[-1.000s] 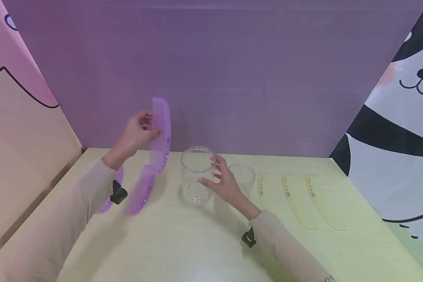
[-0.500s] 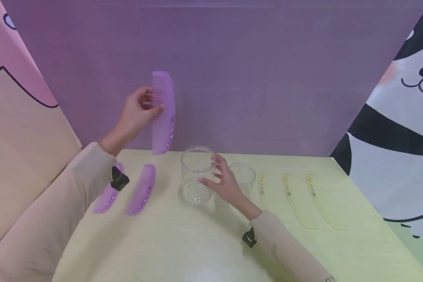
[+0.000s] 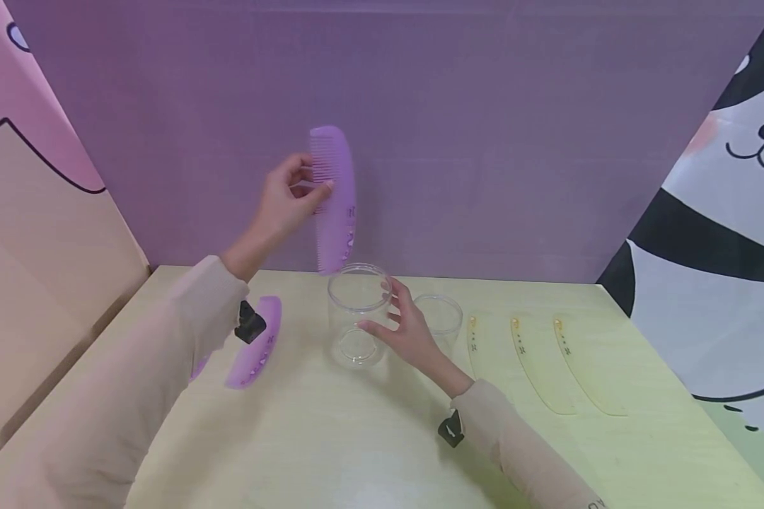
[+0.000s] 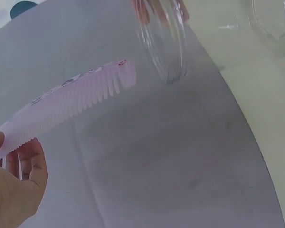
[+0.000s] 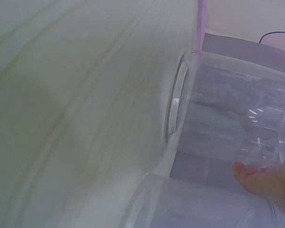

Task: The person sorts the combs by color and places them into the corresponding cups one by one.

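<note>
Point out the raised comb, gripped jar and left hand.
Raised comb (image 3: 338, 205), head view: middle of its body.
Gripped jar (image 3: 349, 316), head view: clear side wall.
Left hand (image 3: 283, 201), head view: middle of the hand.

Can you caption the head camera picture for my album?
Left hand holds a purple comb, right hand a clear jar.

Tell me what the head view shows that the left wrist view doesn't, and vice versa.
Only the head view: three yellow combs, the resting purple combs and the panda picture.

Only the left wrist view: a dark teal patch near the top left corner.

Both: the left hand pinching a raised purple comb, the right hand on a clear jar, and the table.
</note>
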Demonstrator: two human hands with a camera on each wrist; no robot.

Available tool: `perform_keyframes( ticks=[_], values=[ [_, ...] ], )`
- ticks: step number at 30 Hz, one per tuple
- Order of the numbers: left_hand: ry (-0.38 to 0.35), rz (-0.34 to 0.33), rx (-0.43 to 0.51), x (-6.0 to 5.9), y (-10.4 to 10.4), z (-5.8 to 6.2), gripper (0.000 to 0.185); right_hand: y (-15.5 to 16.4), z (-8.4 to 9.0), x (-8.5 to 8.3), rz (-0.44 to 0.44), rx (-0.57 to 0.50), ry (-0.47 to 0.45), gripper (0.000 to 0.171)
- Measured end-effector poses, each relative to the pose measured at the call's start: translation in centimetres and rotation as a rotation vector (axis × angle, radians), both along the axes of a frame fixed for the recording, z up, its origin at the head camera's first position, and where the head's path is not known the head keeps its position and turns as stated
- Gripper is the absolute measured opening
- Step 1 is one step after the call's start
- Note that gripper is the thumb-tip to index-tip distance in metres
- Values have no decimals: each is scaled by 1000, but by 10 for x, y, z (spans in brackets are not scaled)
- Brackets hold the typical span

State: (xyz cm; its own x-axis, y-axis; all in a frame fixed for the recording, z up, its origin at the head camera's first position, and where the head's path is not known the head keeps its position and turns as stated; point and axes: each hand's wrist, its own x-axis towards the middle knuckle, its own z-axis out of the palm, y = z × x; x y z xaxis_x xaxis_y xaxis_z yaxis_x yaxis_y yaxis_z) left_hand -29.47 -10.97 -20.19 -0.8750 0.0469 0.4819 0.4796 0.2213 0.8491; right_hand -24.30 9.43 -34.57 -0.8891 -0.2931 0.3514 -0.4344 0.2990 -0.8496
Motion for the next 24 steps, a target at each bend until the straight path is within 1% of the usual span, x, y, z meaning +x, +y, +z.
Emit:
perform_keyframes(
  ticks=[3, 7, 9, 14, 17, 22, 23, 24],
  values=[
    [9, -26, -6, -1, 8, -5, 34, 0, 0, 0, 3, 0, -2, 83],
    [27, -52, -19, 0, 15, -14, 33, 0, -1, -1, 10, -5, -7, 82],
    [33, -65, -24, 1, 17, -20, 32, 0, 0, -1, 10, -4, -8, 82],
    [21, -91, -29, 2, 21, -37, 32, 0, 0, -2, 5, 2, 2, 81],
    [20, -90, -44, 1, 22, -47, 31, 0, 0, -1, 8, 2, 5, 81],
    [-14, -85, -55, -2, 24, -67, 28, 1, 0, -1, 16, -4, 12, 80],
    [-28, -84, -59, -1, 24, -70, 28, 1, 0, 0, 17, -4, 13, 80],
    [-48, -86, -59, 1, 25, -71, 27, 1, 0, -1, 17, -4, 13, 80]
  ],
)
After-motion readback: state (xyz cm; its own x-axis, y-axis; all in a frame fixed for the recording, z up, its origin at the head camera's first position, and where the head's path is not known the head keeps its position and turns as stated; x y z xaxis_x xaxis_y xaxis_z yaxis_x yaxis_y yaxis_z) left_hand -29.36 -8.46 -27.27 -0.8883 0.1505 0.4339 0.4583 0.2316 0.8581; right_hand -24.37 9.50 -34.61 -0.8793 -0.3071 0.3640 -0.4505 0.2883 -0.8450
